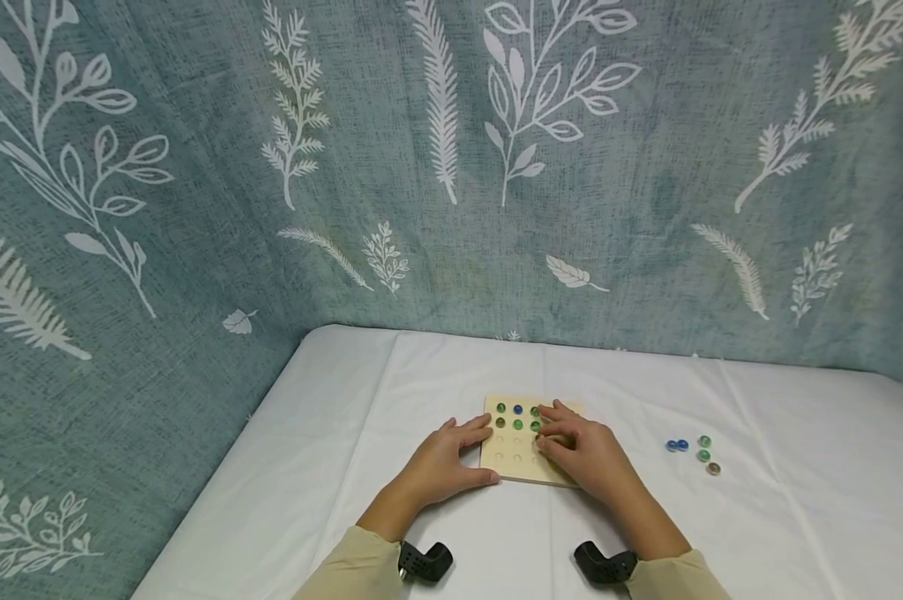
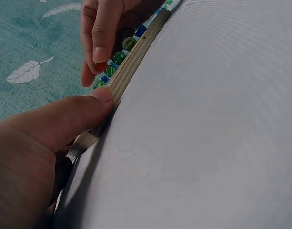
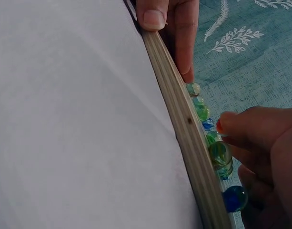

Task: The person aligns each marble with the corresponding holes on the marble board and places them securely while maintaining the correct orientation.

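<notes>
A pale wooden board (image 1: pixel 507 468) with rows of round hollows lies flat on the table. Green, blue and brown glass marbles (image 1: pixel 517 424) fill hollows in its back rows. My left hand (image 1: pixel 446 468) grips the board's left side, with the thumb at the front left corner and the fingers along the left edge. Over the board's right part, my right hand (image 1: pixel 588 454) pinches a small marble between thumb and fingertips; only a dark, reddish-brown bit of it shows. That hand hides the board's right columns in the head view. In the right wrist view, a blue marble (image 3: pixel 235 198) sits near the right fingers.
Right of the board, several loose marbles lie on the white cloth: blue marbles (image 1: pixel 677 446), green marbles (image 1: pixel 704 456) and a brown marble (image 1: pixel 713 469). A blue-green patterned curtain (image 1: pixel 451 250) hangs behind and left of the white-covered table (image 1: pixel 391 383).
</notes>
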### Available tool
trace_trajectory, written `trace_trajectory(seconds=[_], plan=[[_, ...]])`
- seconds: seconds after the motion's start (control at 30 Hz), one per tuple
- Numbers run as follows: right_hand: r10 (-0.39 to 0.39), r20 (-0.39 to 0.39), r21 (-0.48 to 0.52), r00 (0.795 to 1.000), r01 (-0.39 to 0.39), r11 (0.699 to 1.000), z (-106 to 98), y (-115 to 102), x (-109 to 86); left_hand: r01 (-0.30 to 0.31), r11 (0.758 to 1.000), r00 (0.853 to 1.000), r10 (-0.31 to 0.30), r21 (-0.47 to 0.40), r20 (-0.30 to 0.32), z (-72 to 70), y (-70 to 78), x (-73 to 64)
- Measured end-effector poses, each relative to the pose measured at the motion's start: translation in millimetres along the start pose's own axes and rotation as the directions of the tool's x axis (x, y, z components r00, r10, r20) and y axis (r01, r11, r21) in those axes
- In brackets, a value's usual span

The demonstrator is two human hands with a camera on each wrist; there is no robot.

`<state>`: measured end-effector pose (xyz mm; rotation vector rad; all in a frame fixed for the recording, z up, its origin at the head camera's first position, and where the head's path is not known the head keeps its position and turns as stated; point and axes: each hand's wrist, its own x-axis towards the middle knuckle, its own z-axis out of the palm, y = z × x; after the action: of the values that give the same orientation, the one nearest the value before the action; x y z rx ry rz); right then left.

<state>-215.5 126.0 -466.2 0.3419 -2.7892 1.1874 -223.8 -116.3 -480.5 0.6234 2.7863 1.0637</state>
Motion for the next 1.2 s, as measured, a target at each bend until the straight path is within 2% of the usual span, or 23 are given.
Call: trace_trajectory(seconds=[0.3, 0.5, 1.2], plan=[[-0.049, 0.022, -0.038, 0.999, 0.05, 0.998, 2.5, 1.4, -0.8, -0.003, 1.0, 1.0, 0.003, 0.001, 0.001, -0.5, -0.6, -0.1], [-0.046, 0.033, -0.031, 0.998, 0.047, 0.998, 2.0, 1.5, -1.0, -0.02, 1.0, 1.0, 0.02, 0.0, 0.006, -1.4, -2.3, 0.4], [-0.051, 0.036, -0.037, 0.998, 0.052, 0.998, 1.4, 1.6, -1.8, -0.015, 1.0, 1.0, 0.015, -0.011, 0.003, -0.4, -2.6, 0.4]])
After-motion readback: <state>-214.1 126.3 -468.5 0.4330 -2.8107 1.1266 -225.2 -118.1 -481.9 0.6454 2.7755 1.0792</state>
